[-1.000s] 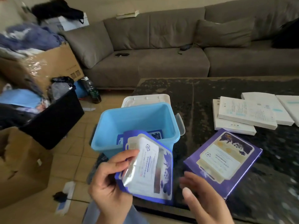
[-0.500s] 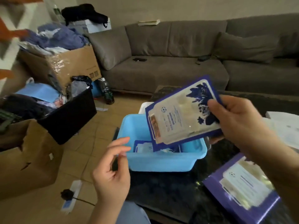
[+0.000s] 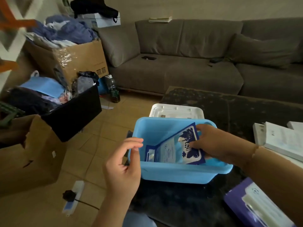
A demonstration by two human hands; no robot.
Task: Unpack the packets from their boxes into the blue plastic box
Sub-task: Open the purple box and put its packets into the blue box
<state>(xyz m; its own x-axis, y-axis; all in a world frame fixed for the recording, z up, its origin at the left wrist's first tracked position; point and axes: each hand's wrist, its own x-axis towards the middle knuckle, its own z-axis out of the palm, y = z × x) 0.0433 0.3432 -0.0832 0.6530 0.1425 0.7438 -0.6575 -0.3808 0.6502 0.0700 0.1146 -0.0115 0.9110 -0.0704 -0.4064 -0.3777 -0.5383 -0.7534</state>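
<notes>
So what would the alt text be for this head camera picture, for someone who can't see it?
A person's right hand lowers a blue-and-white packet into a blue plastic box on a dark table, while the left hand hovers empty beside the box. A purple box lies nearby, with a grey sofa behind.

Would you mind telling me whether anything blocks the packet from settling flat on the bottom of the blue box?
Nothing visible does. The right hand holds the packet tilted inside the blue box, above another packet lying flat.
</notes>
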